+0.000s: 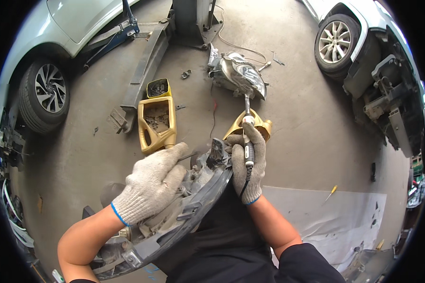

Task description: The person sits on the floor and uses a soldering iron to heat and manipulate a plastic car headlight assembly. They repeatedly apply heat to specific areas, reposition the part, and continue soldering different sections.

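Observation:
My left hand (153,181), in a knitted grey-white glove, rests over the back of a dusty dark headlight housing (167,240) lying tilted across my lap. A thin dark rod (190,156) sticks out between its closed fingers toward a black bracket at the housing's upper end. In my right hand (250,174), gloved alike, is a soldering iron (249,151) with a grey-and-white grip, held upright with its metal barrel pointing away and its black cord hanging over the palm. The iron stays apart from the housing. Its tip end overlaps the view of another headlight, so contact is unclear.
Ahead lie a clear-lensed headlight (238,75), a cut gold jug (143,118) with small dark bits, a yellow tub (158,87) and another gold jug (264,128). A lift post (190,23) stands beyond. Cars flank both sides. A screwdriver (333,190) lies on a white sheet (311,212).

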`<state>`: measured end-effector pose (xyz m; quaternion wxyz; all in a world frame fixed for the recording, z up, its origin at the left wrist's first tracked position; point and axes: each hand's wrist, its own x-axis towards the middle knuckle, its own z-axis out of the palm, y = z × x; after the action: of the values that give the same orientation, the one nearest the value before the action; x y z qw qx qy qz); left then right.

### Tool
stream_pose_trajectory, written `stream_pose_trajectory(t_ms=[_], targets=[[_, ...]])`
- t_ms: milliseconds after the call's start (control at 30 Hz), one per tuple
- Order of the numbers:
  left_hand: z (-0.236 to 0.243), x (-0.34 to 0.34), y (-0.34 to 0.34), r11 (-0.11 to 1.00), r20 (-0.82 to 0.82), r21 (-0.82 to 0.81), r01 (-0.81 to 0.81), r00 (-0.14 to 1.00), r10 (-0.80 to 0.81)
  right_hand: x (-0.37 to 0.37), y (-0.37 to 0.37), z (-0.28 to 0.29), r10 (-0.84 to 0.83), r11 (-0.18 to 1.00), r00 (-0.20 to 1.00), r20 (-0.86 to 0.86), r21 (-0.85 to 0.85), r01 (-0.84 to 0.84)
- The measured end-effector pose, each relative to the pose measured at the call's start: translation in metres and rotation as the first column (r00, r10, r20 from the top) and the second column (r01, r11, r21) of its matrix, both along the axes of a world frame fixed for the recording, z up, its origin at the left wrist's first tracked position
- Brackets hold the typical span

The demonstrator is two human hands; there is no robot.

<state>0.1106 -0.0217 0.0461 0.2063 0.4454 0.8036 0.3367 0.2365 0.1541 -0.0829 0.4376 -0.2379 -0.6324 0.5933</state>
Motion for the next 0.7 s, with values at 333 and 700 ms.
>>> stream_pose_trajectory(t_ms=[333,700], targets=[[-0.018,0.014,0.004,0.980,-0.179,0.191,0.057,0.984,-0.022,0.007,0.001,-0.007,0.011,0.998,1.000,0.019,0.058,-0.012],[-0.017,0.025,0.008,0.981,-0.292,0.143,0.131,0.953,-0.085,0.033,-0.001,0.002,-0.025,0.996,0.998,0.063,0.082,0.020]])
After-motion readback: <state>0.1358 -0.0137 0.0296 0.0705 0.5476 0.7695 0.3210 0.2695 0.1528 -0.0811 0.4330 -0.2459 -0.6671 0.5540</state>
